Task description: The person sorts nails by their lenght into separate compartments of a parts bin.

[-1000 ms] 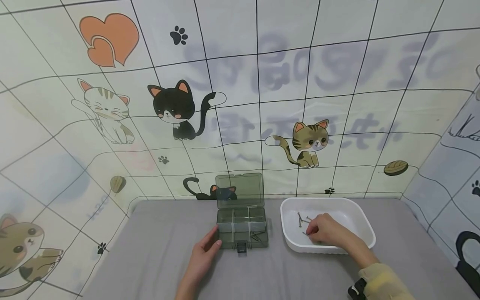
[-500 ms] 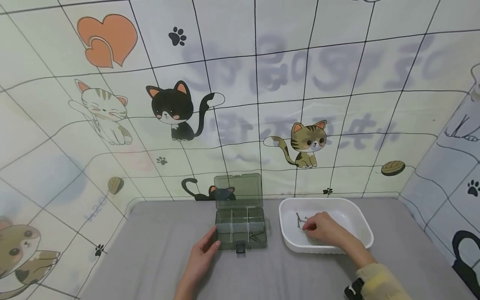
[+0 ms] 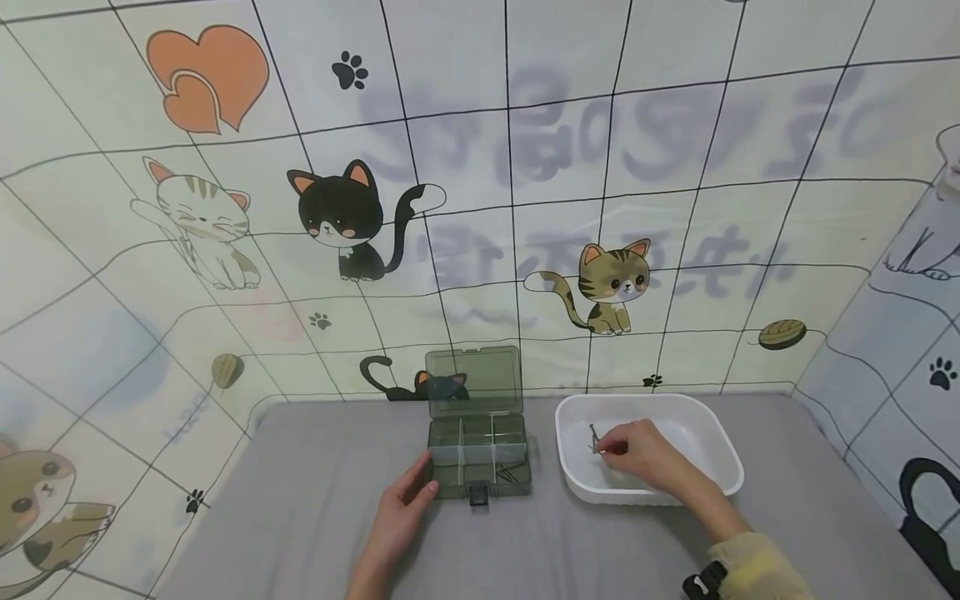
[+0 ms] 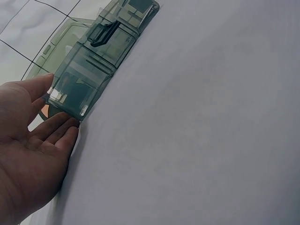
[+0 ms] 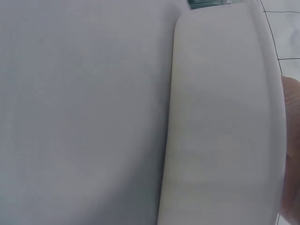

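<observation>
Two bare hands are at work, and my eye goes first to the right hand (image 3: pixel 643 454), its thumb and fingertips drawn close together low over the floor of the white tray (image 3: pixel 697 433), towards the tray's left end. The gap is narrow, but from where I stand I can't tell whether anything is pinched in it. Thin screws (image 3: pixel 593 434) lie right at those fingertips, inside the tray. To do this picking well, I'd take one screw by the middle of its shank, feel it seated between the finger pads, and only then raise it; slim metal like that probably rolls if nudged. The forearm crosses the tray's near right rim, so I'd carry it high enough not to drag the tray. Left of the tray, near but apart, stands the green divided box (image 3: pixel 447 481), and the left hand (image 3: pixel 401 508) rests relaxed fingers against the box side farthest from the tray, a sensible brace, I think. Behind the compartments, the box's lid (image 3: pixel 476 379) stands up, out of the way. More screws (image 3: pixel 508 473) lie in the front compartment nearest the tray; any low reach there should clear the dividers.
</observation>
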Action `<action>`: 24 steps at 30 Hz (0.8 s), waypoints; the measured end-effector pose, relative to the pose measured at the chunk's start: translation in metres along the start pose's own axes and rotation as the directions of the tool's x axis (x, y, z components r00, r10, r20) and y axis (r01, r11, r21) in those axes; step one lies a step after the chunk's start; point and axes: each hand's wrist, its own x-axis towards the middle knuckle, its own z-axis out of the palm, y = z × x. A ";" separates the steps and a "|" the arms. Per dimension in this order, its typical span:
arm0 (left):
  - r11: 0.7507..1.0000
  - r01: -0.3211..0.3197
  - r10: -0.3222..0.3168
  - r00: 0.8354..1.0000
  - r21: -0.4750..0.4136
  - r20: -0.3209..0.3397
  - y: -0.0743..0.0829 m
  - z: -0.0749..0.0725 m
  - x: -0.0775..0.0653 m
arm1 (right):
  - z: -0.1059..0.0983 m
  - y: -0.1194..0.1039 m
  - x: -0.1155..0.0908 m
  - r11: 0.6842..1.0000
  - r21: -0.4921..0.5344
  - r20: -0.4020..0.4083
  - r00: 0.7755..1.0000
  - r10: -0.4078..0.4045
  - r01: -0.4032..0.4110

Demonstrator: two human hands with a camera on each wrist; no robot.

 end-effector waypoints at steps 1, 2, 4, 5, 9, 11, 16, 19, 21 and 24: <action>1.000 0.005 -0.005 1.000 -0.001 -0.003 0.000 0.000 0.000 | 0.000 -0.001 0.000 1.000 0.005 0.001 1.000 0.002 -0.002; 1.000 0.009 -0.009 1.000 -0.003 -0.003 0.000 0.000 0.000 | 0.000 -0.003 0.000 1.000 0.008 0.000 1.000 0.009 -0.009; 1.000 0.009 -0.009 1.000 -0.005 -0.003 0.001 0.000 0.000 | 0.000 -0.005 0.001 1.000 0.011 -0.008 1.000 0.024 -0.024; 1.000 0.005 -0.005 1.000 -0.006 -0.002 0.001 0.000 0.000 | 0.000 -0.007 0.001 1.000 0.009 -0.013 1.000 0.024 -0.024; 1.000 0.000 0.000 1.000 -0.019 0.001 0.001 0.000 -0.001 | -0.001 -0.014 0.003 0.999 0.003 -0.047 0.998 0.040 -0.040; 1.000 -0.003 0.003 1.000 -0.018 -0.002 0.001 -0.001 0.000 | -0.001 -0.017 0.004 0.999 0.006 -0.069 0.997 0.043 -0.042; 1.000 0.003 -0.003 1.000 -0.023 -0.005 0.000 -0.001 0.001 | -0.001 -0.027 0.008 0.999 0.026 -0.134 0.990 0.031 -0.027; 1.000 -0.005 0.005 1.000 -0.018 0.003 -0.002 -0.001 0.001 | 0.001 -0.031 0.009 0.999 0.027 -0.143 0.989 0.024 -0.021; 1.000 -0.005 0.005 1.000 -0.016 0.004 -0.002 -0.001 0.001 | 0.003 -0.034 0.010 0.999 0.031 -0.143 0.989 0.028 -0.024; 1.000 -0.021 0.021 1.000 0.000 0.002 -0.002 -0.002 0.000 | 0.006 -0.039 0.011 0.998 0.048 -0.143 0.989 0.038 -0.031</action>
